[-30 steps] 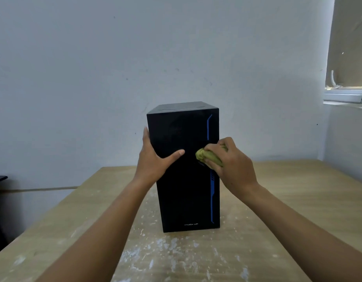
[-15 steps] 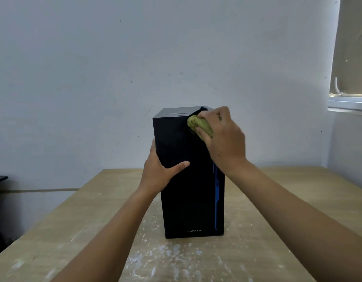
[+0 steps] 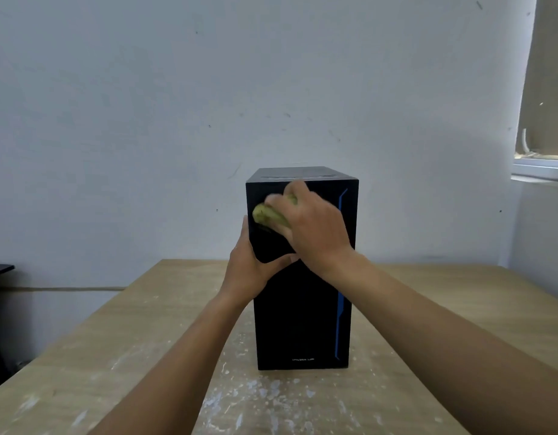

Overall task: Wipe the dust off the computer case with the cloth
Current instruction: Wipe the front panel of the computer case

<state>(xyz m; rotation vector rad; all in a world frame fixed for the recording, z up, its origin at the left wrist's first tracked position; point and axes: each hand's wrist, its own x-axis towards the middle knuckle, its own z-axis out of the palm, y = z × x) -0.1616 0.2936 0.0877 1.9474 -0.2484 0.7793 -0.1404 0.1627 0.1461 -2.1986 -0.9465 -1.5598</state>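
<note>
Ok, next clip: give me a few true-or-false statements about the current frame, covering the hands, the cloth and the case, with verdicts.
1. The computer case stands upright on the table. True.
2. The right hand presses the cloth on the case's top panel. False: it is on the upper front panel.
3. The left hand presses against the case's left edge, thumb across the front. True.
4. The cloth is blue. False: it is yellow-green; only the stripe on the case is blue.
</note>
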